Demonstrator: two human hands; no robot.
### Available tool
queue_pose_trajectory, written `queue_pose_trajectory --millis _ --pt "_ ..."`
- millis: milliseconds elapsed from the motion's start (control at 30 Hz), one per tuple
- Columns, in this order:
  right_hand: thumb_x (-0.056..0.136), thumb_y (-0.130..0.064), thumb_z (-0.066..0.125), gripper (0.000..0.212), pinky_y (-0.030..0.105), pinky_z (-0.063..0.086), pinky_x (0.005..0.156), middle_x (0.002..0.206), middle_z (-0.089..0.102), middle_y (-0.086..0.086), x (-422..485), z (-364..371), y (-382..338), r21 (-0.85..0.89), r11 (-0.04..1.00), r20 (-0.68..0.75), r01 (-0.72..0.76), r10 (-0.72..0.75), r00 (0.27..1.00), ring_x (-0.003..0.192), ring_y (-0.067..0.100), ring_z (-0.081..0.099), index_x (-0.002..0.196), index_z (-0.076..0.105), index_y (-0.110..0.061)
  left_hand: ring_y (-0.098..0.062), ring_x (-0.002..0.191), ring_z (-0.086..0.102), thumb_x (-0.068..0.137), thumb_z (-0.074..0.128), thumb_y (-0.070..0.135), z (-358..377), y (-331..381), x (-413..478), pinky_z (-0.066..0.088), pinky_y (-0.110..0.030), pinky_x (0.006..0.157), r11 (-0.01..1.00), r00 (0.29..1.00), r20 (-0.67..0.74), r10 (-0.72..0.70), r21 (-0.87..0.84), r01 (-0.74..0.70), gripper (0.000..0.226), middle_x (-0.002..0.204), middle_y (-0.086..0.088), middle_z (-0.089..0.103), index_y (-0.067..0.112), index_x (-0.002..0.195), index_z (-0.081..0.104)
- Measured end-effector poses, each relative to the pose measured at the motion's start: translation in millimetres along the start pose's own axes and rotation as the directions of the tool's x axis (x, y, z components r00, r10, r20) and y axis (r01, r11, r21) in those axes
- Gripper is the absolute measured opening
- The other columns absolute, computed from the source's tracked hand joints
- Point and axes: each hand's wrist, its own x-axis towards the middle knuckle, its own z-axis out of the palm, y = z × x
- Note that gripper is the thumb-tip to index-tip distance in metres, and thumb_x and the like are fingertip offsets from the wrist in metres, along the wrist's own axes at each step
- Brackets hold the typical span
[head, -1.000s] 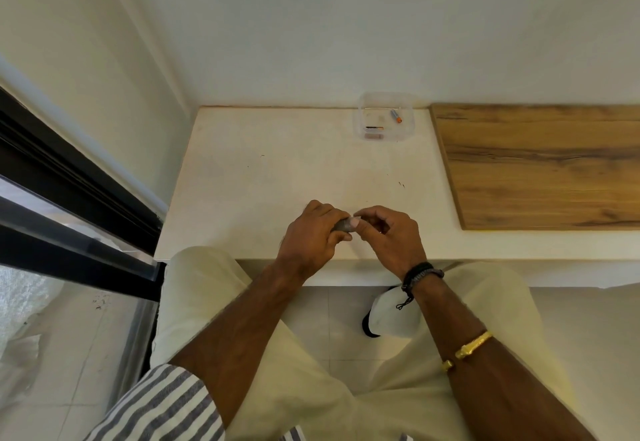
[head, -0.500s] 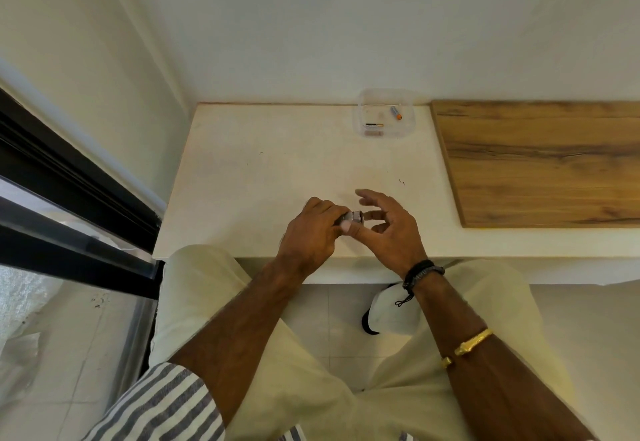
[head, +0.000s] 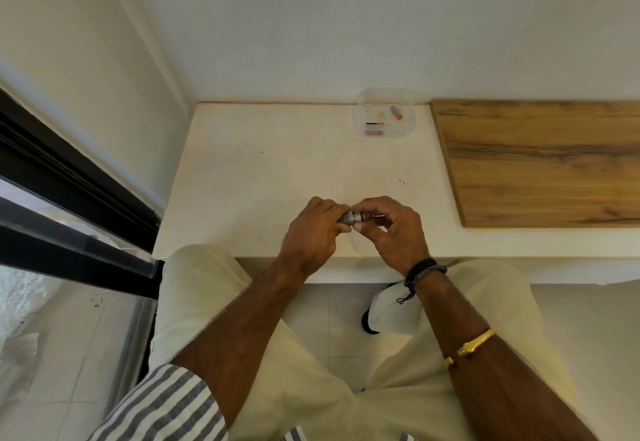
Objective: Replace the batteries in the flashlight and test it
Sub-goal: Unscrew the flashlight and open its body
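Just in front of the clear plastic box, toward the near edge of the pale counter, we are holding the small grey flashlight between both hands, a little above the surface. Our left hand is wrapping the body, fingers curled tight around it, so the barrel cannot turn. Our right hand is pinching the ridged end that is sticking out, thumb below and fingertips above, and we are judging this to be a twisting grip on the cap or head. Whether that end is loosening or tightening, we cannot tell.

We are keeping the flashlight low and close to the counter edge, likely so that any loose part drops onto the surface rather than the floor.

Inside the box, at the back of the counter against the wall, 2 batteries are lying apart: a grey one with an orange tip at the right, a dark one with a gold end at the left. A third small item near the front wall of the box is too blurred to name. We are guessing the box is serving to stop the cells rolling away. Right of the box, the wooden board is lying flat, bare.
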Motion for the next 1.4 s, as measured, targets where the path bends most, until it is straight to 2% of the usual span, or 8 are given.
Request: queue_pose_trajectory --millis 233,467,567,667,867,1000,1300,1400 --pt "0.082 0.006 0.077 0.030 0.019 0.057 0.086 0.108 0.073 0.001 2 -3 2 0.002 0.999 -0.034 0.045 -0.045 0.998 0.097 0.007 0.070 0.104 0.077 -0.014 -0.017 0.106 0.047 0.099 0.056 0.018 4 -4 3 0.039 -0.026 0.079 0.996 0.996 0.015 -0.087 -0.029 0.087 0.027 0.115 -0.002 0.065 0.015 0.125 0.060" --pt "0.084 -0.002 0.075 0.037 0.025 0.060 0.088 0.111 0.074 0.001 11 -6 18 0.154 0.959 -0.269 -0.239 0.273 0.924 0.102 0.013 0.072 0.119 0.072 -0.015 -0.018 0.106 0.047 0.100 0.054 0.024 -1 -4 3 0.047 -0.035 0.083 0.985 0.992 -0.045 -0.118 -0.134 0.111 0.028 0.113 0.000 0.064 0.014 0.126 0.059" --pt "0.084 -0.008 0.077 0.030 0.016 0.058 0.082 0.109 0.076 0.003 19 -11 29 0.185 0.936 -0.360 -0.298 0.347 0.866 0.098 0.012 0.074 0.113 0.074 -0.014 -0.019 0.103 0.048 0.101 0.054 0.023 -1 -4 3 0.043 -0.031 0.083 0.985 0.993 -0.056 -0.106 -0.144 0.097 0.027 0.112 -0.002 0.065 0.012 0.124 0.060" --pt "0.085 -0.010 0.078 0.026 0.011 0.055 0.077 0.106 0.076 0.004 26 -11 39 0.128 0.943 -0.432 -0.308 0.333 0.838 0.096 0.012 0.073 0.110 0.074 -0.012 -0.020 0.100 0.049 0.101 0.055 0.022 -2 -3 1 0.041 -0.029 0.080 0.983 0.991 -0.079 -0.109 -0.155 0.096 0.025 0.109 -0.003 0.065 0.011 0.123 0.061" --pt "0.084 -0.020 0.081 0.027 0.033 0.056 0.086 0.108 0.076 0.000 31 -6 60 -0.092 0.904 -0.458 -0.417 0.333 0.824 0.090 0.016 0.066 0.111 0.075 -0.018 -0.024 0.094 0.054 0.101 0.055 0.021 -6 -3 -1 0.046 -0.035 0.080 0.985 0.992 -0.074 -0.107 -0.142 0.096 0.024 0.105 -0.004 0.068 0.013 0.122 0.063" --pt "0.084 -0.022 0.080 0.027 0.043 0.056 0.093 0.110 0.075 0.002 33 -3 67 -0.152 0.870 -0.426 -0.469 0.371 0.825 0.104 0.025 0.066 0.111 0.075 -0.019 -0.025 0.094 0.054 0.101 0.055 0.020 -6 -3 -1 0.042 -0.033 0.083 0.990 0.994 -0.044 -0.095 -0.108 0.090 0.026 0.105 -0.006 0.067 0.011 0.124 0.063" --pt "0.082 -0.033 0.080 0.042 0.033 0.046 0.086 0.111 0.065 -0.002 28 4 63 -0.212 0.864 -0.439 -0.457 0.333 0.834 0.108 0.020 0.053 0.120 0.067 -0.021 -0.020 0.099 0.053 0.098 0.056 0.018 -7 -3 1 0.033 -0.032 0.092 0.992 0.995 -0.070 -0.074 0.097 0.081 0.025 0.108 0.002 0.064 0.023 0.122 0.062" --pt "0.087 -0.027 0.073 0.023 0.035 0.051 0.078 0.098 0.066 -0.003 21 11 45 -0.126 0.919 -0.528 -0.374 0.257 0.810 0.095 0.019 0.057 0.109 0.069 -0.021 -0.022 0.100 0.053 0.091 0.061 0.008 -10 2 1 0.034 -0.033 0.091 0.978 0.997 -0.080 -0.022 0.207 0.038 0.032 0.105 0.002 0.064 0.024 0.119 0.063"
